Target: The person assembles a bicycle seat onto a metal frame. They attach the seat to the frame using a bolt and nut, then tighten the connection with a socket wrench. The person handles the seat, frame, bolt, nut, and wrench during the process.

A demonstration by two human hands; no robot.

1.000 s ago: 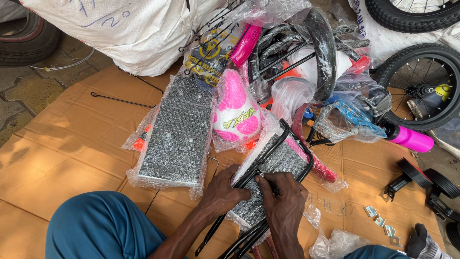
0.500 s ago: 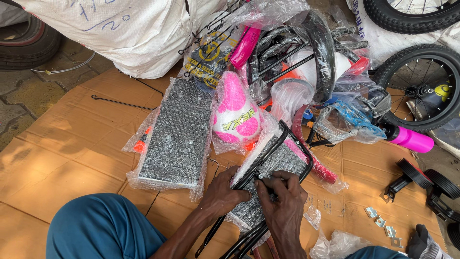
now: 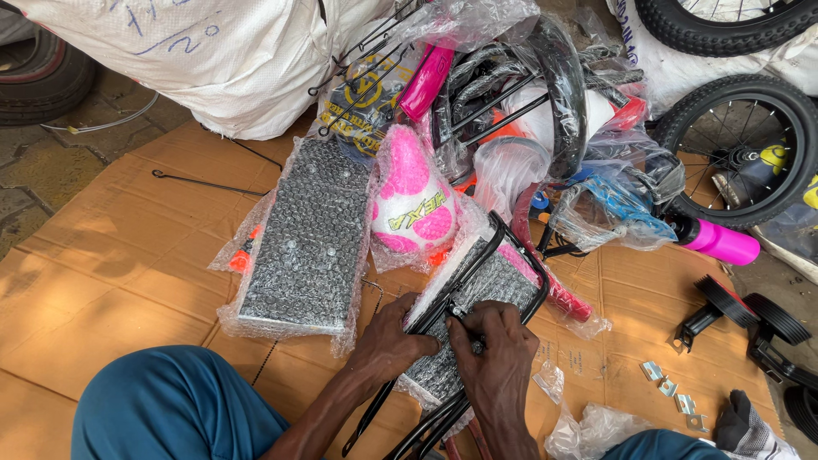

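Two bubble-wrapped racks: wrapped rack (image 3: 308,243) and framed rack (image 3: 477,294). One pink-and-white saddle (image 3: 411,204). Perhaps four small metal brackets (image 3: 673,388), two training wheels (image 3: 750,311).

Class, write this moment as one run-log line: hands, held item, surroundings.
left hand on black wire rack | right hand pinching its plastic wrap | wrapped grey panel beside | cardboard sheet beneath

Bright, even daylight; picture sharp throughout.
Soft shadow falls across the cardboard (image 3: 128,255) at lower left. Glare glints off the plastic wrap (image 3: 503,34) at top centre. Slight wide-angle stretch at the edges; no blur noted.
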